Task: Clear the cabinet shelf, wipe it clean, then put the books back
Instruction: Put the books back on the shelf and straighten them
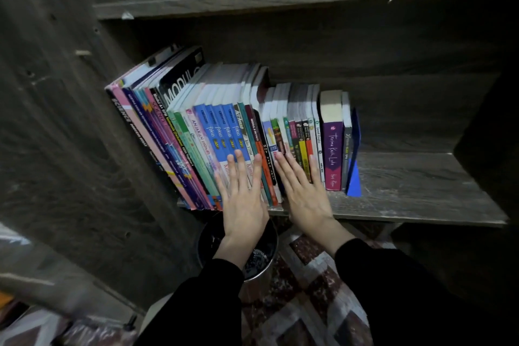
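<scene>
Left hand (243, 199) and right hand (302, 191) press flat, released, on books (224, 126) ahead; pushing evenly should keep spines flush.

Books (224, 126) stand in a row on the shelf (421, 199), beyond both hands | left hand (243, 199) lies flat on spines, just left of right hand (304, 194) | bookend (354, 177) right of right hand, touching the row's end | bucket (257, 285) beneath the left wrist.
</scene>
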